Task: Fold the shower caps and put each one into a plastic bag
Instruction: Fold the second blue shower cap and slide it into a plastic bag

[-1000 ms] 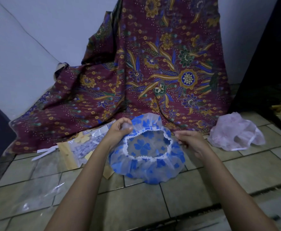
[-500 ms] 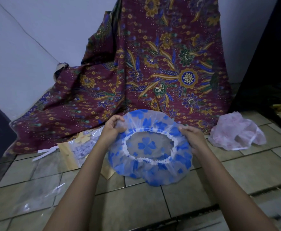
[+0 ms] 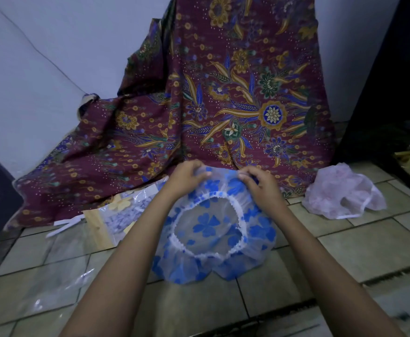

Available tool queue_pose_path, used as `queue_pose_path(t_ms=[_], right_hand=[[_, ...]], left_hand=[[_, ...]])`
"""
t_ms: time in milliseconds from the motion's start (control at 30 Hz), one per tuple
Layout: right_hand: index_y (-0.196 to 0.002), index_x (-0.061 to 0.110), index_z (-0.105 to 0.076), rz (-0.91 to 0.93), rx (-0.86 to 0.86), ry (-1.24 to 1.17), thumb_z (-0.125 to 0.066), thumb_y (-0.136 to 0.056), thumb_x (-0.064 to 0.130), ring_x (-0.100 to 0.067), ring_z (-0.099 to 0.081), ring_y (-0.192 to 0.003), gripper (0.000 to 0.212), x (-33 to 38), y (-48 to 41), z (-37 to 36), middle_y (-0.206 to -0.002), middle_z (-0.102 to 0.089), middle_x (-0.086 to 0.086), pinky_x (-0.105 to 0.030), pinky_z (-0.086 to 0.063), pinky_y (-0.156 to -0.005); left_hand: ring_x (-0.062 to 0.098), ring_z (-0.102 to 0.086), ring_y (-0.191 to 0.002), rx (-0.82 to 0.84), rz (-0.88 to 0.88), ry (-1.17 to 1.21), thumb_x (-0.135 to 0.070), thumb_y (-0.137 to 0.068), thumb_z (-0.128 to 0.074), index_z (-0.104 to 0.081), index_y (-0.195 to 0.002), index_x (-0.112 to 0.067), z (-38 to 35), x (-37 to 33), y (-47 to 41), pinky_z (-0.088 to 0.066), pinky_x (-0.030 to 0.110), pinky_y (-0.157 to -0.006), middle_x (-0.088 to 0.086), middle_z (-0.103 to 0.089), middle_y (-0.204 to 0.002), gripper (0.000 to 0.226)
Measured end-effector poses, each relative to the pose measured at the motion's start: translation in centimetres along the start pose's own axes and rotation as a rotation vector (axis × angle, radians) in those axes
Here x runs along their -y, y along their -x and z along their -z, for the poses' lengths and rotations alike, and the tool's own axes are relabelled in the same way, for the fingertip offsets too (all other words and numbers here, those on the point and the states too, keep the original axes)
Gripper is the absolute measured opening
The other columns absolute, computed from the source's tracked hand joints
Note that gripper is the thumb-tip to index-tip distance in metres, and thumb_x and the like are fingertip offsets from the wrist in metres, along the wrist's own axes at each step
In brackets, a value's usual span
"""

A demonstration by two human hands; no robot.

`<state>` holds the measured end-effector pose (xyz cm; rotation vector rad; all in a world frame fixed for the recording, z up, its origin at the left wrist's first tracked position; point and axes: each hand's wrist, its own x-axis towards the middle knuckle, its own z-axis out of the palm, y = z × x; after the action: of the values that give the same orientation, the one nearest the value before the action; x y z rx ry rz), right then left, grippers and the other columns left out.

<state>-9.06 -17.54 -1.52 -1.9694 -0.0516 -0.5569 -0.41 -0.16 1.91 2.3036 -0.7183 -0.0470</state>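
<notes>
A clear shower cap with blue flowers (image 3: 213, 229) lies on the tiled floor, its white elastic opening facing up. My left hand (image 3: 187, 176) and my right hand (image 3: 257, 186) both pinch its far edge, close together. A pink shower cap (image 3: 342, 193) lies crumpled on the floor to the right. A clear plastic bag (image 3: 51, 283) lies flat on the tiles at the left.
A packed bag with yellow card and blue-white contents (image 3: 121, 215) lies to the left of the blue cap. A maroon batik cloth (image 3: 223, 105) drapes down the wall behind. A dark furniture leg (image 3: 403, 171) stands at the right.
My hands have moved from the sides of the blue cap to its far edge and come close together. The cap has been lowered and spread onto the floor.
</notes>
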Motion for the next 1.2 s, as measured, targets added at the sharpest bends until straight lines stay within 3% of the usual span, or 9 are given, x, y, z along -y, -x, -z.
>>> queue_pose_path(t_ms=[133, 300, 633, 733, 800, 900, 1000, 1133, 1200], right_hand=[[-0.089, 0.013, -0.063, -0.072, -0.246, 0.082, -0.054, -0.093, 0.017, -0.018, -0.047, -0.06, 0.011, -1.1, 0.0, 0.9, -0.075, -0.061, -0.012, -0.016, -0.031, -0.051], [-0.069, 0.011, -0.057, -0.316, -0.059, 0.012, -0.057, -0.088, 0.041, -0.017, -0.047, -0.064, 0.035, -3.0, 0.3, 1.7, -0.067, -0.051, -0.007, -0.029, -0.033, -0.058], [-0.048, 0.019, -0.027, -0.279, -0.106, 0.013, -0.067, -0.083, 0.017, -0.005, -0.019, -0.036, 0.054, -4.3, 0.4, 2.3, -0.042, -0.019, 0.011, -0.023, -0.015, -0.043], [-0.048, 0.02, -0.025, -0.187, -0.068, 0.044, -0.07, -0.081, 0.02, -0.006, -0.018, -0.039, 0.056, -3.9, 0.2, 2.0, -0.038, -0.018, 0.008, -0.026, -0.019, -0.047], [-0.048, 0.02, -0.024, -0.135, -0.014, 0.063, -0.071, -0.08, 0.021, -0.006, -0.018, -0.04, 0.056, -3.5, 0.0, 1.5, -0.041, -0.019, 0.009, -0.024, -0.019, -0.047], [-0.051, 0.018, -0.026, -0.063, 0.033, 0.107, -0.07, -0.081, 0.024, -0.007, -0.021, -0.04, 0.053, -2.4, -0.1, 0.7, -0.048, -0.019, 0.004, -0.02, -0.016, -0.044], [-0.053, 0.016, -0.042, -0.029, -0.008, 0.127, -0.068, -0.082, 0.028, -0.006, -0.031, -0.041, 0.04, -1.6, -0.1, -0.1, -0.048, -0.031, 0.006, -0.02, -0.021, -0.045], [-0.072, 0.022, -0.059, -0.146, -0.1, -0.099, -0.058, -0.089, 0.031, 0.005, -0.048, -0.05, 0.018, -1.3, -0.3, -0.3, -0.063, -0.054, 0.007, -0.014, -0.037, -0.051], [-0.074, 0.014, -0.057, -0.209, -0.126, -0.251, -0.055, -0.09, 0.033, 0.006, -0.052, -0.055, 0.025, -1.7, 0.1, 0.1, -0.07, -0.056, 0.001, -0.009, -0.041, -0.055]], left_hand=[[0.011, -0.026, -0.049, -0.123, 0.023, 0.22, -0.019, -0.094, -0.054, -0.039, -0.068, -0.008, 0.2, 1.3, -0.4, -0.021, 0.027, -0.051, 0.002, -0.027, -0.058, 0.031], [0.013, -0.027, -0.051, -0.259, 0.102, 0.296, -0.016, -0.096, -0.048, -0.034, -0.065, -0.011, -0.4, 2.5, -0.2, -0.023, 0.027, -0.051, 0.003, -0.03, -0.059, 0.035], [0.018, -0.036, -0.059, -0.43, 0.217, 0.127, -0.019, -0.096, -0.047, -0.036, -0.061, -0.015, 0.1, 6.1, 0.7, -0.024, 0.032, -0.057, 0.002, -0.036, -0.06, 0.037], [0.028, -0.053, -0.088, -0.319, 0.276, -0.037, -0.008, -0.089, -0.052, -0.054, -0.096, -0.011, 0.0, 6.0, 0.9, -0.038, 0.033, -0.069, 0.008, -0.055, -0.091, 0.008], [0.028, -0.046, -0.114, -0.228, 0.135, -0.066, -0.007, -0.08, -0.055, -0.051, -0.118, -0.016, 0.2, 4.8, 0.8, -0.039, 0.039, -0.091, 0.008, -0.049, -0.117, 0.039], [0.019, -0.021, -0.137, -0.043, -0.115, -0.118, -0.034, -0.077, -0.055, -0.041, -0.134, -0.03, 0.7, 1.7, 0.5, -0.005, 0.051, -0.114, 0.0, -0.03, -0.146, 0.059], [0.013, 0.0, -0.144, 0.124, -0.206, -0.273, -0.041, -0.086, -0.061, -0.044, -0.132, -0.036, 0.4, -0.1, -0.6, 0.02, 0.053, -0.107, -0.007, -0.014, -0.155, 0.049], [0.018, -0.047, -0.117, 0.164, -0.175, -0.346, -0.031, -0.093, -0.053, -0.057, -0.095, -0.021, 0.6, -0.2, -2.1, 0.018, 0.05, -0.11, -0.002, -0.057, -0.106, 0.011], [0.016, -0.052, -0.077, 0.097, -0.157, -0.248, -0.026, -0.094, -0.053, -0.051, -0.082, -0.015, 0.8, 0.4, -2.6, -0.013, 0.046, -0.111, -0.001, -0.049, -0.073, 0.017]])
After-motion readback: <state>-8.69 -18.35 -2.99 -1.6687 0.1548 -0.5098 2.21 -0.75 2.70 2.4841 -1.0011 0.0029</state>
